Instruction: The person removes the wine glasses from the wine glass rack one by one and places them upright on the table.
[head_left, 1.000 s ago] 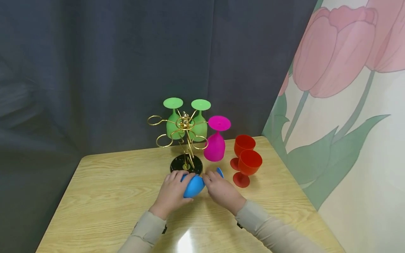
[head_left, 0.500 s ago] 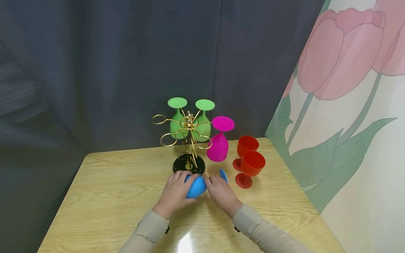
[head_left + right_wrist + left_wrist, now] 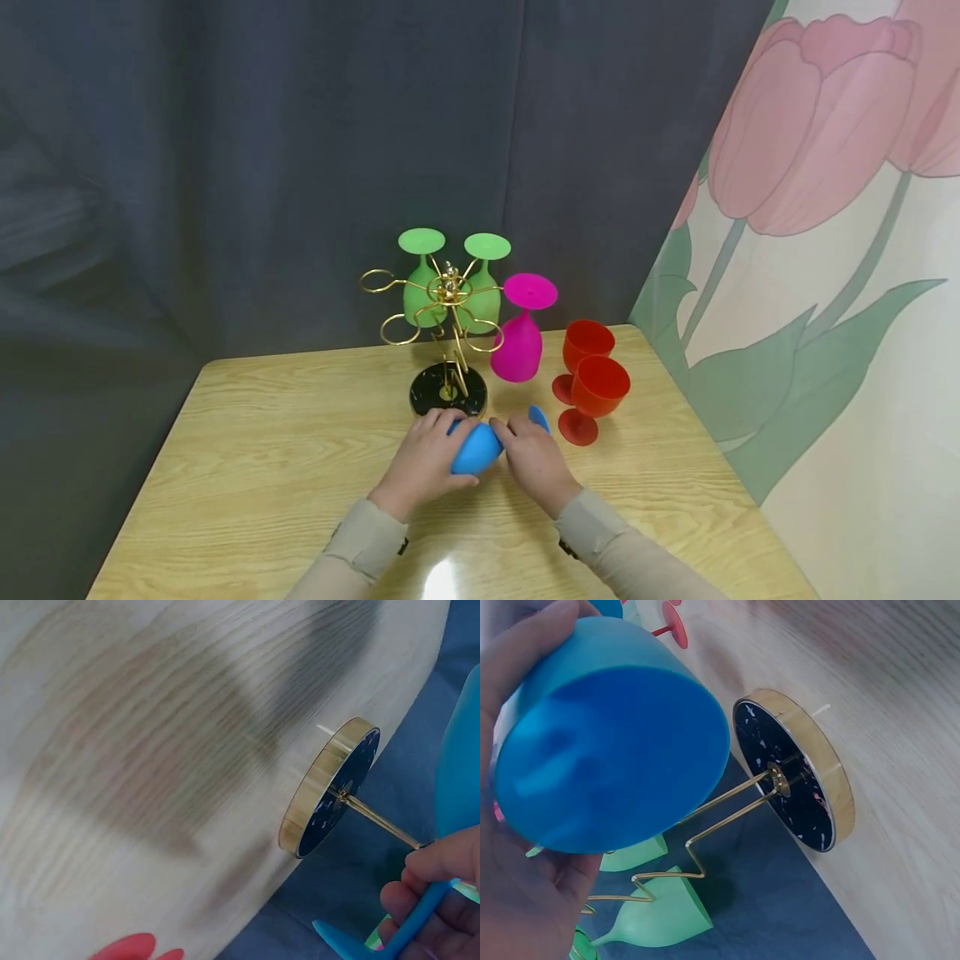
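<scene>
Holding the blue goblet (image 3: 477,451) just near of the gold rack (image 3: 448,290), we wrap the left hand (image 3: 422,460) round its bowl, fingers spread wide, and pinch its stem tightly with the right hand (image 3: 537,468), presumably to steady it. Its long axis lies sideways, mouth leftward and slightly near, foot rightward and slightly far. Two green goblets (image 3: 422,241) and a pink goblet (image 3: 517,348) hang upside down, likely because their feet outsize the rings; two red goblets (image 3: 602,387) stand upright, right.

Woodgrain table (image 3: 262,467): rack base (image 3: 431,395), two red goblets (image 3: 600,393).
</scene>
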Demonstrator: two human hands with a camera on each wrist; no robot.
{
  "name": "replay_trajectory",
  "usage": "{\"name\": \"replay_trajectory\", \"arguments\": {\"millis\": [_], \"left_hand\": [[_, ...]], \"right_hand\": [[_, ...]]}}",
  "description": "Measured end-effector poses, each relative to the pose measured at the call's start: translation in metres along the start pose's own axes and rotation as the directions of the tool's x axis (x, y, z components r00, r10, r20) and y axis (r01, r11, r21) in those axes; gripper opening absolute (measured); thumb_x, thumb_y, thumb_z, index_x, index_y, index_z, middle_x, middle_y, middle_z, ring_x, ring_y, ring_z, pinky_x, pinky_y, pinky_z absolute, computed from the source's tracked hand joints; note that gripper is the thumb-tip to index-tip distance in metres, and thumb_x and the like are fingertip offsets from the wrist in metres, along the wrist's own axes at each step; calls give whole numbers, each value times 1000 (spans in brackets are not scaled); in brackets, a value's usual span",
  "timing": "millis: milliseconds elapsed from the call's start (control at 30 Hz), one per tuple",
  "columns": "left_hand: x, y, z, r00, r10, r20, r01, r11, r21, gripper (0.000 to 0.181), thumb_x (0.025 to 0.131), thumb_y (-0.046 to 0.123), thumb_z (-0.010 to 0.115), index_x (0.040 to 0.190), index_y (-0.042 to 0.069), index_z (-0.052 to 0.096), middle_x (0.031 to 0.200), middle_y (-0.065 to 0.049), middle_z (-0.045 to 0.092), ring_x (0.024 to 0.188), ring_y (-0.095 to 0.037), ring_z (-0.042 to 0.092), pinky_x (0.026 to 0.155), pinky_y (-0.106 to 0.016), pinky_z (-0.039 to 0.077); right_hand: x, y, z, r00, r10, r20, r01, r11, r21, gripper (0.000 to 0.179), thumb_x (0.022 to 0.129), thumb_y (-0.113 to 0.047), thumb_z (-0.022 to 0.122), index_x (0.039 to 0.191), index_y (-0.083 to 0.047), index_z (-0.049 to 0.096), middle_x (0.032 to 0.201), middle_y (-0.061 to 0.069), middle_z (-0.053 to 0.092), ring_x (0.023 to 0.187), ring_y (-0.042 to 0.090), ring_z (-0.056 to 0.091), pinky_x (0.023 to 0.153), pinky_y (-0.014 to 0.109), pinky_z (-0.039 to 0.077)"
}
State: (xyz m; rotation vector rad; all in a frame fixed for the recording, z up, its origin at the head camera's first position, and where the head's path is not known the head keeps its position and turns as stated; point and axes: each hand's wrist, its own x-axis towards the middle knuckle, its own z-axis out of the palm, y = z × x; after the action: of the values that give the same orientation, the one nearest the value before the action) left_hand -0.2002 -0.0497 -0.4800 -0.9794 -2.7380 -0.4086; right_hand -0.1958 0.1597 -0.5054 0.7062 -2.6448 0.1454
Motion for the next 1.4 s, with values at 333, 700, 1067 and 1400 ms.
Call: {"name": "replay_trajectory", "arguments": {"millis": [333,700,1067,1400], "left_hand": [[8,3,-10,988,73,-135,-70,997,28,62,85,54,77,133,17,64,127,-5,61,118,-27,55,107,-52,41],[15,2,-27,919,83,-385,-74,997,37,36,91,33,76,118,10,69,119,-10,64,112,-30,60,102,-53,47],[42,-9,-70,655,-11,-755,18,1000,1,18,92,12,66,106,1,66,114,-19,60,102,-40,55,83,-50,48],[70,-14,-101,698,-71,-713,12,996,-88,22,94,6,63,113,-5,63,118,-23,55,103,-40,53,84,-47,50]], "right_hand": [[-8,8,2,986,159,-52,-146,969,201,37,82,2,79,117,-3,70,88,8,63,77,22,62,74,40,61],[-18,16,11,922,385,43,-368,838,403,39,82,8,71,120,1,68,103,14,69,92,30,68,83,48,60],[-43,27,22,815,575,70,-482,607,631,34,79,18,64,108,-1,64,103,16,69,95,34,65,90,55,56],[-58,40,19,704,674,226,-612,414,674,41,89,8,62,129,0,57,125,23,64,110,40,60,98,63,47]]}}
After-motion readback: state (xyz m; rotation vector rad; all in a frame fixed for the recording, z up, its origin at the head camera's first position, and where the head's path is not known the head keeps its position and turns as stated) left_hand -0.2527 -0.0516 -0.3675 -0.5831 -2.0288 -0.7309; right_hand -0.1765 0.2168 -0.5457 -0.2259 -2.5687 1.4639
